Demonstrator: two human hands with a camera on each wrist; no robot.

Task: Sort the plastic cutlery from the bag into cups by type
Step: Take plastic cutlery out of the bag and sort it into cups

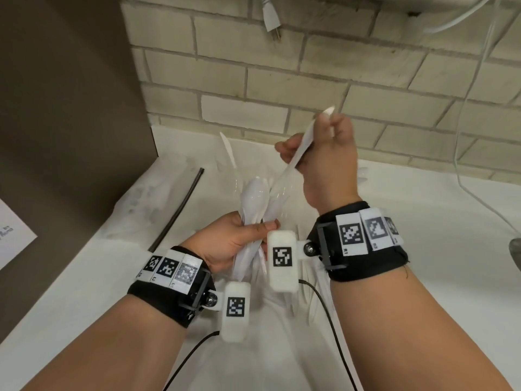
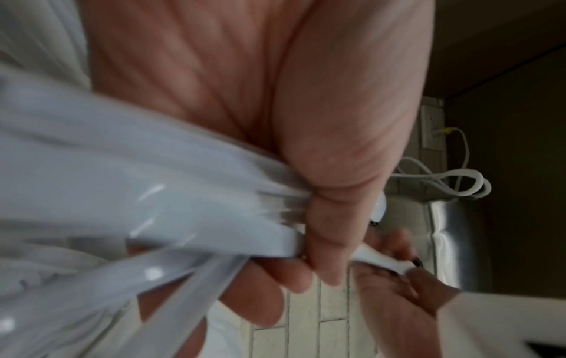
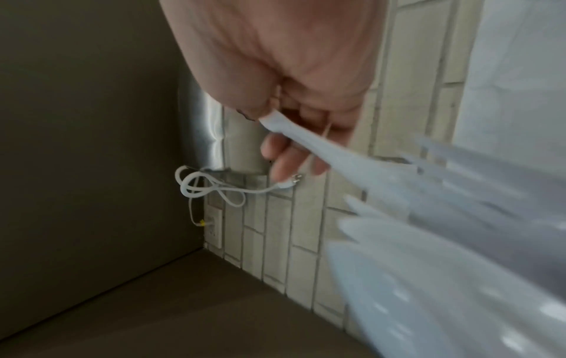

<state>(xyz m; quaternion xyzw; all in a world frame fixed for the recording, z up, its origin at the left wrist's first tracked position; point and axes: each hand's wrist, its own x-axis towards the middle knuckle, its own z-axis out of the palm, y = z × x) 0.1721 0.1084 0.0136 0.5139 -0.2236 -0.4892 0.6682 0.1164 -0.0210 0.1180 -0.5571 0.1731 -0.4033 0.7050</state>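
My left hand (image 1: 253,230) grips a bundle of white plastic cutlery (image 1: 252,204) low over the white counter, with spoon bowls pointing up. The left wrist view shows the bundle (image 2: 122,181) blurred and my thumb (image 2: 330,230) pressed across the handles. My right hand (image 1: 310,148) is higher and pinches a single white piece (image 1: 296,153) by its stem, slanting down to the bundle. In the right wrist view this piece (image 3: 306,143) runs from the curled fingers (image 3: 285,155). Behind the bundle stand clear cups (image 1: 239,182), one with a white knife (image 1: 227,149) sticking out.
A clear bag (image 1: 146,198) with a black zip strip (image 1: 180,207) lies at the left of the counter. A brown panel (image 1: 70,108) walls off the left side and tiles the back. A white plug (image 1: 270,15) hangs above. Black cables (image 1: 332,320) trail near my wrists.
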